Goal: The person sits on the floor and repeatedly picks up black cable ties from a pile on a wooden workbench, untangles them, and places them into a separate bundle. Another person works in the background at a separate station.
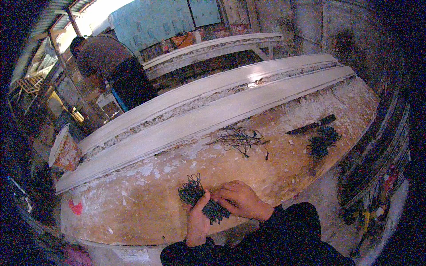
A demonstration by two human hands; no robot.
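Note:
My left hand (198, 224) is closed around a thick bundle of dark looped cords (191, 189), just above the near edge of the wooden table (137, 213). Loops stick out at the bundle's upper end and knotted ends show at the lower one. Against the bundle's right side, my right hand (242, 200) has its fingers bent and pinched together; what lies between the fingertips is too small to tell. Farther off lies a loose tangle of similar dark cords (243, 138). To its right are a dark-handled knife (313, 125) and a second cord bundle (324, 142).
Long white mouldings (213, 115) run along the table's far side. A stained bucket-like container (65, 153) stands at their left end. Beyond, a person (106, 60) bends over near another long white piece (213, 48). Assorted clutter (372, 213) lies at the lower right.

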